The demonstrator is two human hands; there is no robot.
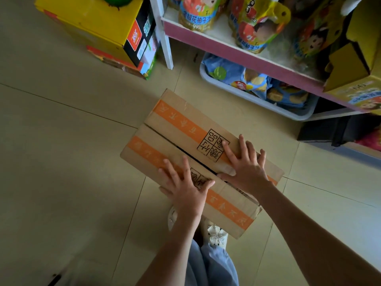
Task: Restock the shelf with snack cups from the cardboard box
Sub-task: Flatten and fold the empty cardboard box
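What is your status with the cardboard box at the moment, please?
Left hand, right hand: open, flat on cardboard box top. Box on floor, closed, no cups visible. Only its closed top in the way; shelf just beyond.

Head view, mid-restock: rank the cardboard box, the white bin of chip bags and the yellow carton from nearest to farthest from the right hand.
1. The cardboard box: the right hand rests flat on its closed top.
2. The white bin: ahead and to the right, under the pink-edged shelf.
3. The yellow carton: far left, on a stack on the floor.
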